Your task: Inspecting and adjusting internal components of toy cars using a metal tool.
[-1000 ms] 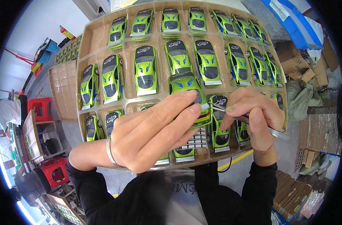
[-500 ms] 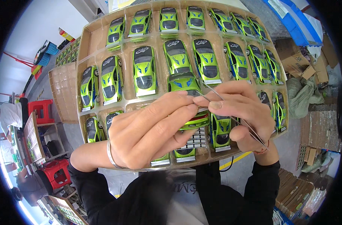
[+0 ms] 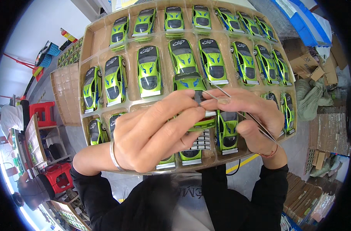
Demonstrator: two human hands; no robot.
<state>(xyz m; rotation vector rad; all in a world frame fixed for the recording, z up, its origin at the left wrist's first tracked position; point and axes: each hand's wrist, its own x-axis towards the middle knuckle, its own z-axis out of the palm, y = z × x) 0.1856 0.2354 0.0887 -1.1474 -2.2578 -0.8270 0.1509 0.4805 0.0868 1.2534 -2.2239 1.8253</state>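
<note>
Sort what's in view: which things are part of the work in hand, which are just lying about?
In hand:
- left hand on the green toy car
- right hand with tweezers
- sticker sheet
- tray of cars

Lying about:
- red stools
- cardboard boxes
- blue crate

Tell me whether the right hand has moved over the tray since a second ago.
Yes. The right hand with its tweezers has shifted left against the tray, meeting the left hand at the held green car.
</note>
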